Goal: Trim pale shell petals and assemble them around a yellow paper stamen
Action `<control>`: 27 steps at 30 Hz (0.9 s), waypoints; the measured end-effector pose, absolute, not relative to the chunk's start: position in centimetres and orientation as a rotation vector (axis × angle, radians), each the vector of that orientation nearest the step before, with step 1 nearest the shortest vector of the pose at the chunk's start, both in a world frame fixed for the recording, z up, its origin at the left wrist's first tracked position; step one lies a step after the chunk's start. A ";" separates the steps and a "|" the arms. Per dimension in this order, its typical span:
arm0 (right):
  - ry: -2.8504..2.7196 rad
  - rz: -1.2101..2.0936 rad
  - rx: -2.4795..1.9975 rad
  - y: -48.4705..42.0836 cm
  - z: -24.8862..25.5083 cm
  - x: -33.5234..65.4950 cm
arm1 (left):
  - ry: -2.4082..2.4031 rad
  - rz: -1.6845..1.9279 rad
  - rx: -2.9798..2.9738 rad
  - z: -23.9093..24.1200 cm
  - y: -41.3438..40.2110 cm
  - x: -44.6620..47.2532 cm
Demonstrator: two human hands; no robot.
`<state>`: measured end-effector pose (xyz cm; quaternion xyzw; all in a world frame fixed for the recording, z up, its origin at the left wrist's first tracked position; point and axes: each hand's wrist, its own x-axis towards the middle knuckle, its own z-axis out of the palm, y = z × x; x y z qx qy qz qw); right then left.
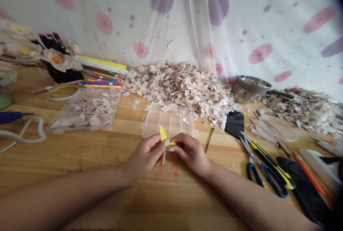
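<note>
My left hand (147, 154) and my right hand (190, 152) meet at the middle of the wooden table (107, 173), fingers pinched together. Between them they hold a small yellow piece (164, 135), folded or rolled, with a pointed corner sticking up. Just beyond the hands lies a clear divided plastic box (171, 118) with a few pale flakes in it. A thin brown stick (209, 139) lies right of my right hand.
A big heap of pale petal-like flakes (182, 86) lies at the back, another heap (305, 109) at right. A clear tray of flakes (85, 111), coloured pens (103, 80), paper flowers (57, 59), blue scissors (264, 172), a metal pot (252, 86), a clear bowl (276, 129) and a black phone (305, 188) surround the hands.
</note>
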<state>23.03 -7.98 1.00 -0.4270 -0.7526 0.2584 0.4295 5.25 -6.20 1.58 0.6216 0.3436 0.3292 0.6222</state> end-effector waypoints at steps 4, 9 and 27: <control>-1.867 0.622 -1.075 -8.0 0.9 23.0 | 0.796 0.759 1.427 1.6 -6.2 5.3; -1.891 0.608 -1.089 -8.1 0.9 23.1 | 0.801 0.751 1.440 1.7 -6.2 5.2; -2.047 0.597 -1.071 -8.2 1.5 23.1 | 0.798 0.730 1.458 1.6 -6.2 5.3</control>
